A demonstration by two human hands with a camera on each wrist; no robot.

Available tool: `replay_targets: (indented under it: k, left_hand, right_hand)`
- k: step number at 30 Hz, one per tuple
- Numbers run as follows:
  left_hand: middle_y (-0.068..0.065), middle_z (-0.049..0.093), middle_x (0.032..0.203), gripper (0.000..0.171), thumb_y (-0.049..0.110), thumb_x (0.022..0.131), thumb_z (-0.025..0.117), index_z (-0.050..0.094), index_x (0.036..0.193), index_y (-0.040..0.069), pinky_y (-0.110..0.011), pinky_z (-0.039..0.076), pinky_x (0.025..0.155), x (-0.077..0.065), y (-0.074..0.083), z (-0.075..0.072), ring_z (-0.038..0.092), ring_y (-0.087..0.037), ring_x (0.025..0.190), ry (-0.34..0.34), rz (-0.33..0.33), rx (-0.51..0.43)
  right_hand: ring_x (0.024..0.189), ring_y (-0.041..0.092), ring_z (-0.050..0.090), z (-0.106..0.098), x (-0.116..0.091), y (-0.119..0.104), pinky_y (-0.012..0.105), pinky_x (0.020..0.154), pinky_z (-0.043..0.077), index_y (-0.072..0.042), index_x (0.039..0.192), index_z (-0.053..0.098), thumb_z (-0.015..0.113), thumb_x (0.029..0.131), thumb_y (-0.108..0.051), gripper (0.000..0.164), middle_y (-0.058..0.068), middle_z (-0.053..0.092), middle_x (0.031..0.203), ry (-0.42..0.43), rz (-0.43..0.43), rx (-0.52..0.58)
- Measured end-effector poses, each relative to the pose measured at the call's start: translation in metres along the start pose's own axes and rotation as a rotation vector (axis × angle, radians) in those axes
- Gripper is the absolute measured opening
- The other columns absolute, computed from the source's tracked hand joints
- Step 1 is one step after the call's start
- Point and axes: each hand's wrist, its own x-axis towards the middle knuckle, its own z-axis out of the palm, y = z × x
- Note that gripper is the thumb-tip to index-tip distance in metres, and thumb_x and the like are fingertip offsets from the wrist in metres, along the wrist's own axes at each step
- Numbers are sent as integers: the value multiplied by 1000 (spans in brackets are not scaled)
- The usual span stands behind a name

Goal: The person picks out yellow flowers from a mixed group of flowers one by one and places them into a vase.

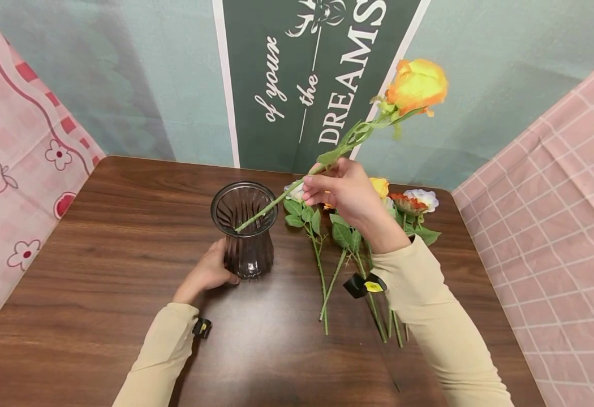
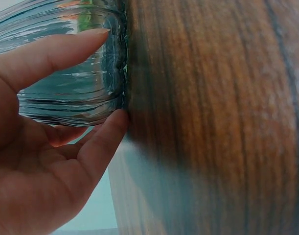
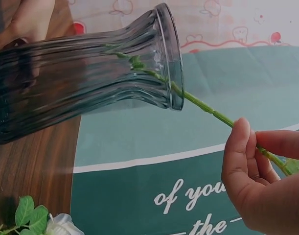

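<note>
A dark, ribbed glass vase (image 1: 250,254) stands upright on the wooden table, left of the middle. Low on its side, my left hand (image 1: 210,268) grips it, with thumb and fingers around the base in the left wrist view. My right hand (image 1: 353,195) pinches the green stem of a yellow-orange artificial rose (image 1: 419,87). The stem slants down to the left, and its lower end is inside the mouth of the vase, as the right wrist view shows through the glass (image 3: 134,73). The bloom is up to the right, above the hand.
Several more artificial flowers lie on the table to the right, among them a white one (image 1: 295,191), an orange-red one (image 1: 408,203) and a pale violet one (image 1: 424,199). Their stems (image 1: 322,288) point toward me. A dark green printed banner (image 1: 297,73) hangs behind the table (image 1: 98,254).
</note>
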Motion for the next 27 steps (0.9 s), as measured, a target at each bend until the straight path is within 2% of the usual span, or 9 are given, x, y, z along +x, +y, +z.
replay_targets:
  k: [9, 22, 27]
  left_hand:
    - [-30, 43, 118, 84, 1, 50, 78, 37, 122, -10, -51, 34, 94, -1, -1, 0, 41, -41, 111, 1, 5, 6]
    - [-30, 43, 117, 87, 1, 49, 78, 36, 124, -10, -52, 34, 94, 0, -2, 1, 41, -42, 111, 3, 6, 7]
    - [-29, 44, 117, 86, 1, 49, 78, 36, 123, -10, -51, 35, 93, 0, -2, 1, 42, -41, 109, 4, 2, 6]
  right_hand:
    - [58, 19, 61, 4, 4, 4, 30, 60, 53, 7, 93, 47, 47, 84, 15, 12, 13, 61, 68, -41, 12, 59]
    - [63, 22, 63, 8, 10, 9, 35, 67, 54, 9, 93, 47, 47, 85, 14, 9, 16, 62, 74, -66, 54, 45]
    - [65, 22, 64, 7, 12, 11, 34, 67, 53, 8, 95, 48, 45, 86, 15, 12, 16, 62, 76, -108, 51, 51]
